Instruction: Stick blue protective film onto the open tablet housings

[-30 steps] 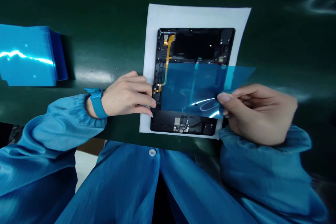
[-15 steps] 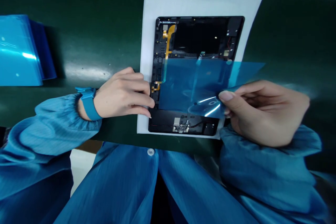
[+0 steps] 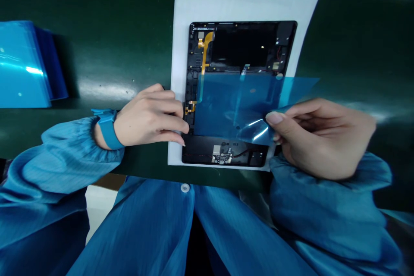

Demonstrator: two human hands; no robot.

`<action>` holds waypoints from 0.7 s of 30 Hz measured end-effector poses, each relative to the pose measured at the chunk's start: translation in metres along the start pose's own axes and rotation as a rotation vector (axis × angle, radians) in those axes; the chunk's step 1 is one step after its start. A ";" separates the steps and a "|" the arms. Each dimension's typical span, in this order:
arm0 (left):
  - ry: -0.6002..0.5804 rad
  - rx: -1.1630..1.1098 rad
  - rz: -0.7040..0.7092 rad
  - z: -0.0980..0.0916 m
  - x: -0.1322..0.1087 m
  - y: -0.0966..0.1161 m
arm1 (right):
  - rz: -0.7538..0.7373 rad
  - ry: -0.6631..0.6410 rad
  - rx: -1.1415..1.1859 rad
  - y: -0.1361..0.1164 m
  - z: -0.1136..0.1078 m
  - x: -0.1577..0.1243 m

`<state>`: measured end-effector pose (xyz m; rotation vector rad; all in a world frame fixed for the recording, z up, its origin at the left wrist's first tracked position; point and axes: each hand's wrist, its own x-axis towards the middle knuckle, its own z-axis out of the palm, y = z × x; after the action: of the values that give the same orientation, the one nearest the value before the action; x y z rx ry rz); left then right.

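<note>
Two fingers of the right hand (image 3: 320, 138), thumb and forefinger, are clamped together on the right part of a translucent blue film (image 3: 226, 103). The film lies over the middle of an opened black device (image 3: 241, 45), its far right corner reaching past the device's right edge; how much of its underside touches, I cannot tell. The left hand (image 3: 150, 116) has its fingers bent against the device's left edge, thumb a little apart on the near side; whether they grip or merely rest, I cannot tell. An orange ribbon cable (image 3: 205, 58) runs down the device's left side, partly under the film, and a small circuit board (image 3: 222, 155) sits uncovered at the near end. The device lies on a white sheet (image 3: 246, 4), which shows widest at the far side. Beneath is a dark green tabletop (image 3: 123, 43), with a stack of blue sheets (image 3: 19, 64) well apart at the left. A blue band (image 3: 111, 131) circles the left wrist, next to a gathered blue sleeve (image 3: 80, 151).
</note>
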<state>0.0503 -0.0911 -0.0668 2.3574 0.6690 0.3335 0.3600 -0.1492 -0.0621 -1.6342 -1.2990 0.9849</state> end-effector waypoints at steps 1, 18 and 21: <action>-0.005 -0.001 -0.004 0.000 0.000 0.000 | 0.001 -0.001 -0.002 0.000 0.000 0.000; 0.021 0.042 0.046 0.000 -0.001 0.000 | 0.021 -0.008 -0.019 -0.001 -0.001 0.000; 0.006 0.050 0.033 0.000 -0.001 0.000 | 0.030 0.001 -0.013 -0.002 0.001 0.000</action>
<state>0.0491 -0.0919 -0.0672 2.4180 0.6490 0.3422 0.3583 -0.1486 -0.0604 -1.6684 -1.2861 0.9957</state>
